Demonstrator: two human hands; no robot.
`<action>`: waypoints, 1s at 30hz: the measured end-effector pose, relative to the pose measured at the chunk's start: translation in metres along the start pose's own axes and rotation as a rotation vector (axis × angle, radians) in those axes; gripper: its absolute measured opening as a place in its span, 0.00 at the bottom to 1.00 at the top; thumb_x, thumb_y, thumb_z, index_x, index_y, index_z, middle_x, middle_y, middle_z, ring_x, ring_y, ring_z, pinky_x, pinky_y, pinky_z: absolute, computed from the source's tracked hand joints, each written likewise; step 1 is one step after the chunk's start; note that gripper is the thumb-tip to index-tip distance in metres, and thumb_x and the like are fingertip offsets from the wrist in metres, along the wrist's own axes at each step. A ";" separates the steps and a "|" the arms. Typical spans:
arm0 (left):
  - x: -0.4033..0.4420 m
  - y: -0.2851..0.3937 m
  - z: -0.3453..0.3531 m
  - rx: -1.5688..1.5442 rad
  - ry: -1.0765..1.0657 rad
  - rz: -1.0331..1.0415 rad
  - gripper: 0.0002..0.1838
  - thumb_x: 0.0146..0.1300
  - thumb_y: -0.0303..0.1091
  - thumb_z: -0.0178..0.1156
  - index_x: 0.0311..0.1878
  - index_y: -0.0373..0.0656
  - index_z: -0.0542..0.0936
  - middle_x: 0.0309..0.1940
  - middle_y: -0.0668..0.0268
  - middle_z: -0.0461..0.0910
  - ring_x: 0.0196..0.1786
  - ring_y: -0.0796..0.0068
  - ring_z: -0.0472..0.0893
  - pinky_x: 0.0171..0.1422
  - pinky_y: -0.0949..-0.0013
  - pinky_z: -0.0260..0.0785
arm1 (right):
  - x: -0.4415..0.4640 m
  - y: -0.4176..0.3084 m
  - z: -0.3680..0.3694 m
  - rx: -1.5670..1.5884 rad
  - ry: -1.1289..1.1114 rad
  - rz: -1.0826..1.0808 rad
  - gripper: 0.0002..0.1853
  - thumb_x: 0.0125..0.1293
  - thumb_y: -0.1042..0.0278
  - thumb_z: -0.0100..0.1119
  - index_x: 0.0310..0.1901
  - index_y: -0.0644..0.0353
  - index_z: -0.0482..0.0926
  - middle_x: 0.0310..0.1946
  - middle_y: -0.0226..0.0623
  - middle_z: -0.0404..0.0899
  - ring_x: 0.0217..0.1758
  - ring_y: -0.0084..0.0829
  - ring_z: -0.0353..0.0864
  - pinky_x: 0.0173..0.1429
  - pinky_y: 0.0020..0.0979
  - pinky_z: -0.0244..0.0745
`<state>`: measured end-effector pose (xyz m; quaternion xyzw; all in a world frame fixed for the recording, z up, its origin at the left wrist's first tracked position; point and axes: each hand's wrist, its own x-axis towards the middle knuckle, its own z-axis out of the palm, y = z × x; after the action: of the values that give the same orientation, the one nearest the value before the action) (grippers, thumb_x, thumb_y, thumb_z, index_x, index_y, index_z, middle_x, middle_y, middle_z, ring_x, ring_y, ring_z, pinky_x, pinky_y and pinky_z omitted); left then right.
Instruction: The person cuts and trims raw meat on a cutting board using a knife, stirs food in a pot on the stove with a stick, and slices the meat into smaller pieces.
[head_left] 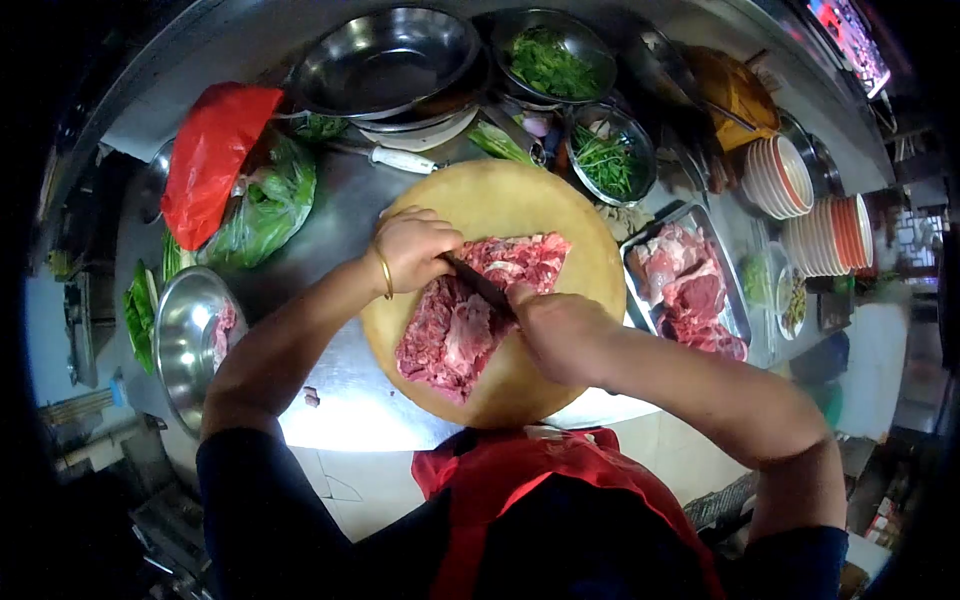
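Note:
A slab of raw red meat [455,335] with pale fat lies on the round wooden chopping board [590,235]. A dark-bladed knife [483,284] slants across it, its edge down in or against the meat. My right hand [562,335] is closed around the knife's handle end, hiding the handle. My left hand [415,250], with a gold bangle at the wrist, is closed at the blade's far end, thumb and fingers on either side of it. Whether those fingers also touch the meat, I cannot tell.
Right of the board, a metal tray [742,300] holds more raw meat. Metal bowls [390,60] and a bowl of chopped greens [610,155] stand behind. A white-handled tool [402,161], a red bag [215,160], a steel bowl [185,330] and stacked bowls [775,180] surround the board.

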<state>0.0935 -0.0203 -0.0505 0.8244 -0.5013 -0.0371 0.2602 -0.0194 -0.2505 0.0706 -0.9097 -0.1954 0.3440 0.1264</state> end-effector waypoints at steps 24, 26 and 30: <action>0.009 0.033 -0.008 0.434 -0.194 0.129 0.09 0.52 0.33 0.62 0.37 0.58 0.81 0.33 0.77 0.81 0.45 0.70 0.78 0.56 0.65 0.64 | 0.007 0.018 0.112 0.267 0.375 -0.014 0.18 0.65 0.67 0.52 0.53 0.65 0.64 0.31 0.57 0.81 0.39 0.58 0.81 0.43 0.52 0.74; 0.007 0.030 -0.001 0.398 -0.175 0.089 0.09 0.51 0.33 0.63 0.37 0.58 0.81 0.34 0.77 0.82 0.46 0.70 0.79 0.56 0.65 0.64 | 0.002 0.019 0.106 0.263 0.341 0.052 0.18 0.66 0.67 0.52 0.54 0.65 0.64 0.31 0.58 0.81 0.39 0.59 0.81 0.43 0.52 0.74; 0.003 0.028 0.000 0.445 -0.129 0.059 0.10 0.50 0.34 0.64 0.37 0.57 0.82 0.35 0.76 0.83 0.45 0.69 0.80 0.56 0.64 0.65 | 0.009 0.015 0.099 0.185 0.276 0.023 0.18 0.66 0.67 0.52 0.54 0.66 0.64 0.31 0.59 0.81 0.40 0.59 0.82 0.44 0.52 0.75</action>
<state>0.0725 -0.0335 -0.0371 0.8423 -0.5367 0.0295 0.0405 -0.0759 -0.2499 -0.0126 -0.9350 -0.1334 0.2335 0.2314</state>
